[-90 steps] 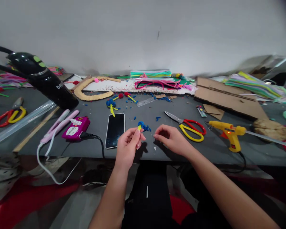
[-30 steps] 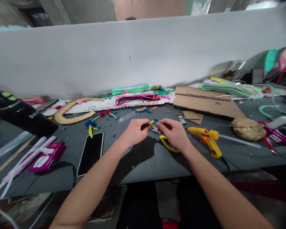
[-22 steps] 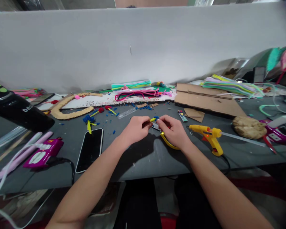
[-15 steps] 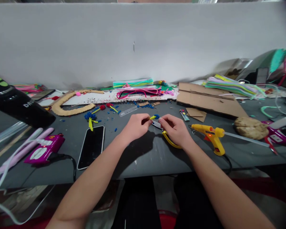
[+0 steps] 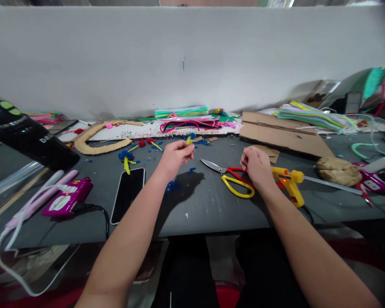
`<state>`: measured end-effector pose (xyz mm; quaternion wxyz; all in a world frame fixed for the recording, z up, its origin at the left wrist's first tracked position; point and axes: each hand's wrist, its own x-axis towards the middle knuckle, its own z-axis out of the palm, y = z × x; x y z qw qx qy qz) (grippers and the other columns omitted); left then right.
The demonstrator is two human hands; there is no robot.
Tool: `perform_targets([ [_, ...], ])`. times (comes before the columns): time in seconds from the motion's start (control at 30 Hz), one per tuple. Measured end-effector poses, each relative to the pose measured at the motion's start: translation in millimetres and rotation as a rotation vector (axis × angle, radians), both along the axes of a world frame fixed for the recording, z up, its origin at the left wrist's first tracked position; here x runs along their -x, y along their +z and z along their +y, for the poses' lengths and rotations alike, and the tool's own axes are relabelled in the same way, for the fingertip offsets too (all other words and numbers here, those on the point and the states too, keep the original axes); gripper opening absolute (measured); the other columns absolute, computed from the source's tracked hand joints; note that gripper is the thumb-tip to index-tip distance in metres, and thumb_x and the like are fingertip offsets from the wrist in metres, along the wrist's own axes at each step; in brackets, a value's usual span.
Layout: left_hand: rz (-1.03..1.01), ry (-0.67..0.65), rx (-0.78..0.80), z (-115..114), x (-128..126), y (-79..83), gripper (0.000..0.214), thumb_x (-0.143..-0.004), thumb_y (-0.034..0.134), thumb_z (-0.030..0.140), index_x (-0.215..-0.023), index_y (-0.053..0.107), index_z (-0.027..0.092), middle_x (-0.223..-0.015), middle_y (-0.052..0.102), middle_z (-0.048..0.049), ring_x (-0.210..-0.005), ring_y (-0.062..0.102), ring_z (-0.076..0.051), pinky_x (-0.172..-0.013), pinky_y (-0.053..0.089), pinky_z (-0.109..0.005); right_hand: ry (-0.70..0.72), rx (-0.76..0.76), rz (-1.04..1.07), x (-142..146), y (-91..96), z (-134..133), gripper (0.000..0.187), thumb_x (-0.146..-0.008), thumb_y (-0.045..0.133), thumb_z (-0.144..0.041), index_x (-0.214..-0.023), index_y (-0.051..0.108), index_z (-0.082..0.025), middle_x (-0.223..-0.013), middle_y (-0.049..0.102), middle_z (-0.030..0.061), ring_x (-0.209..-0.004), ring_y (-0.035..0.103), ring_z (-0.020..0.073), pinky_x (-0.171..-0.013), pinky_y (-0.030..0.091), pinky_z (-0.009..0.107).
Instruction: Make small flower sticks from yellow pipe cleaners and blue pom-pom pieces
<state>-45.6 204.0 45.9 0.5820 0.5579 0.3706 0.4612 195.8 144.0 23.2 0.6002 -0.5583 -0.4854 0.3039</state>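
Note:
My left hand pinches a short yellow pipe cleaner stem with a blue fuzzy tip, raised above the grey table. My right hand is curled closed to the right, its fingertips turned from view; whatever it holds is hidden. Scissors with red and yellow handles lie between the hands, the red handle reaching my right hand. Just right of that hand lies a yellow glue gun, its nozzle hidden. A blue pompom flower with yellow pipe cleaner lies at the phone's top edge.
A black phone, purple device and black bottle are on the left. Cardboard, pipe cleaner bundles and a brown lump are on the right. A C-shaped tan piece lies far left.
My hands have moved apart: the left went left and up with the pipe cleaner stem, the right went right, off the scissors. The small flat packet by the cardboard is now hidden at my right hand.

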Motion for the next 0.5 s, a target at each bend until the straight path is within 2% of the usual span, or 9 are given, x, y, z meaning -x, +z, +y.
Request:
perform_targets([
  [0.1, -0.342, 0.086, 0.1, 10.0, 20.5, 10.8, 0.017, -0.081, 0.069, 0.018, -0.069, 0.056, 0.015, -0.062, 0.053, 0.0018, -0.046, 0.037, -0.003, -0.043, 0.027, -0.018, -0.073, -0.02, -0.033, -7.8, 0.3, -2.3, 0.034, -0.086, 0.045, -0.02, -0.053, 0.037, -0.022, -0.044, 0.038, -0.0052, -0.039, 0.041, 0.0096, -0.042, 0.03, 0.024],
  [0.17, -0.397, 0.17, 0.084, 14.7, 30.3, 14.3, 0.018, -0.088, 0.062, 0.017, -0.071, 0.056, 0.014, -0.06, 0.05, 0.0025, -0.044, 0.032, -0.002, -0.043, 0.027, -0.018, -0.095, -0.011, -0.125, -10.0, 0.9, -5.7, 0.039, -0.088, 0.045, -0.023, -0.05, 0.038, -0.022, -0.041, 0.039, -0.0045, -0.039, 0.042, 0.0101, -0.044, 0.032, 0.025],
  [0.23, -0.362, 0.23, 0.041, 15.6, 31.6, 12.6, 0.018, -0.089, 0.059, 0.013, -0.071, 0.056, 0.013, -0.06, 0.052, 0.0016, -0.045, 0.034, -0.002, -0.043, 0.025, -0.018, -0.066, 0.013, -0.241, -9.4, 1.1, -9.2, 0.041, -0.091, 0.047, -0.031, -0.052, 0.046, -0.021, -0.041, 0.044, -0.0036, -0.041, 0.044, 0.0109, -0.047, 0.036, 0.025],
  [0.3, -0.322, 0.233, 0.022, 11.5, 23.7, 6.9, 0.015, -0.084, 0.064, 0.012, -0.071, 0.059, 0.013, -0.061, 0.054, 0.0004, -0.049, 0.04, -0.004, -0.043, 0.023, -0.019, 0.009, 0.019, -0.344, -6.6, 0.2, -12.0, 0.033, -0.09, 0.052, -0.037, -0.064, 0.06, -0.019, -0.05, 0.056, -0.0014, -0.048, 0.052, 0.0125, -0.053, 0.041, 0.026],
  [0.33, -0.227, 0.223, -0.02, 7.6, 17.0, 3.3, 0.015, -0.083, 0.067, 0.016, -0.07, 0.06, 0.013, -0.061, 0.055, 0.0004, -0.049, 0.04, -0.005, -0.043, 0.023, -0.019, 0.04, 0.013, -0.393, -4.9, -0.8, -13.0, 0.03, -0.089, 0.056, -0.039, -0.071, 0.064, -0.018, -0.057, 0.061, -0.0001, -0.053, 0.055, 0.0133, -0.056, 0.042, 0.026],
  [0.4, -0.036, 0.158, -0.087, -2.9, 1.1, -3.3, 0.017, -0.081, 0.069, 0.025, -0.07, 0.061, 0.014, -0.061, 0.057, 0.0003, -0.048, 0.04, -0.006, -0.045, 0.026, -0.021, 0.056, 0.012, -0.496, -1.3, -2.9, -14.6, 0.031, -0.085, 0.061, -0.044, -0.07, 0.066, -0.017, -0.06, 0.062, 0.0008, -0.057, 0.055, 0.0138, -0.057, 0.041, 0.027],
  [0.47, 0.095, 0.118, -0.136, -14.6, -14.5, -8.0, 0.021, -0.082, 0.067, 0.033, -0.072, 0.062, 0.015, -0.062, 0.058, 0.0003, -0.05, 0.042, -0.007, -0.048, 0.03, -0.022, 0.067, 0.029, -0.58, 2.0, -4.0, -16.2, 0.04, -0.085, 0.061, -0.048, -0.062, 0.064, -0.017, -0.056, 0.057, 0.0004, -0.054, 0.049, 0.0127, -0.055, 0.037, 0.027],
  [0.5, 0.142, 0.103, -0.153, -20.1, -21.1, -9.5, 0.024, -0.083, 0.065, 0.036, -0.072, 0.062, 0.015, -0.062, 0.058, 0.0003, -0.052, 0.043, -0.008, -0.05, 0.031, -0.023, 0.109, 0.027, -0.6, 3.5, -3.9, -17.2, 0.04, -0.087, 0.06, -0.049, -0.064, 0.066, -0.016, -0.059, 0.059, 0.0012, -0.055, 0.049, 0.0126, -0.055, 0.037, 0.027],
])
